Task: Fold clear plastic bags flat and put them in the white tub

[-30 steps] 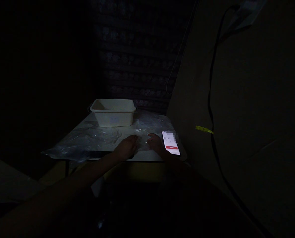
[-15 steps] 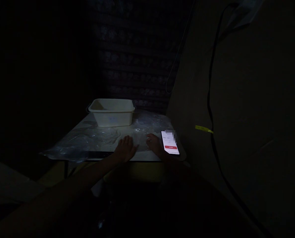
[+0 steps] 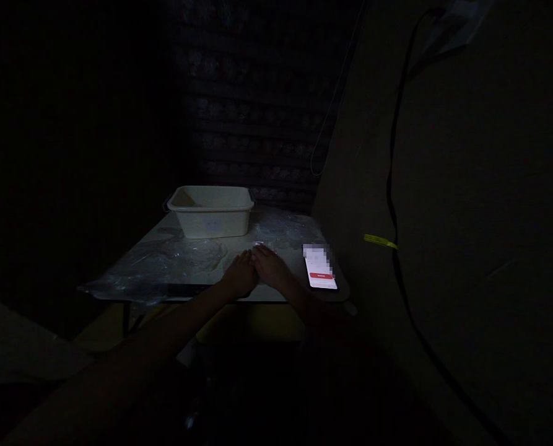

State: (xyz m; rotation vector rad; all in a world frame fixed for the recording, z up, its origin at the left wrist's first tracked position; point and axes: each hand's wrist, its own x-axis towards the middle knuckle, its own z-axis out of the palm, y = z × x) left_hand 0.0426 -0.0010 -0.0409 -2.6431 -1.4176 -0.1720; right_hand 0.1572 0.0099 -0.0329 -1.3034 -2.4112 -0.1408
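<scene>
In the dim head view, my left hand (image 3: 239, 274) rests near the front of a white table (image 3: 295, 290), palm down with its fingers stretched forward. My right hand (image 3: 269, 266) lies right beside it, touching or slightly overlapping at the fingers, also stretched out. Neither hand shows anything held, though what is beneath the palms is hidden. Crumpled clear plastic film (image 3: 183, 257) spreads over the table to the left of my hands and behind them. A lit phone (image 3: 321, 280) lies to the right of my right hand.
A cream plastic tub (image 3: 213, 223) with a handle stands at the table's back left. On the right, a dark cable (image 3: 391, 167) with a yellow tag (image 3: 379, 241) runs down a wall. A thin cord (image 3: 321, 139) hangs behind the table.
My right hand has moved left from near the phone to my left hand, and its curled fingers have straightened. My left hand has shifted only slightly. Tub and film stay put.
</scene>
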